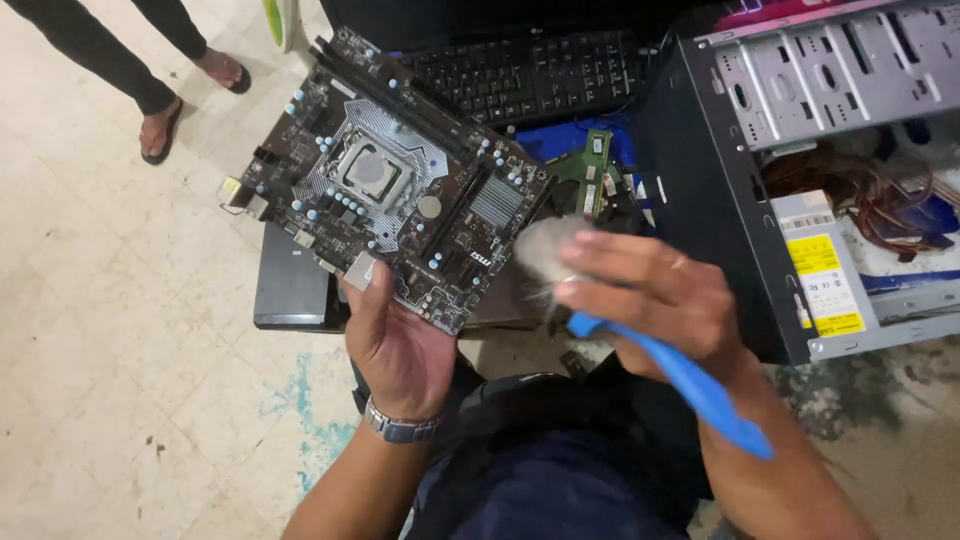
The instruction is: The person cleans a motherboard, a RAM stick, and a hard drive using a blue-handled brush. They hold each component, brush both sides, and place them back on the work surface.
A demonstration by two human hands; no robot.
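Left hand grips the circuit board by its near edge; right hand clenches a blue-handled brush beside it, dusting underway. Next stroke needs bristles across the board.

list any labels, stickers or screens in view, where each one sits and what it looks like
Yellow and white label: rectangular sticker on top of the grey power supply inside the open computer case, at right.
Barcode strip: narrow white sticker above that label, on the same box.
No packages, signs or lit screens visible.
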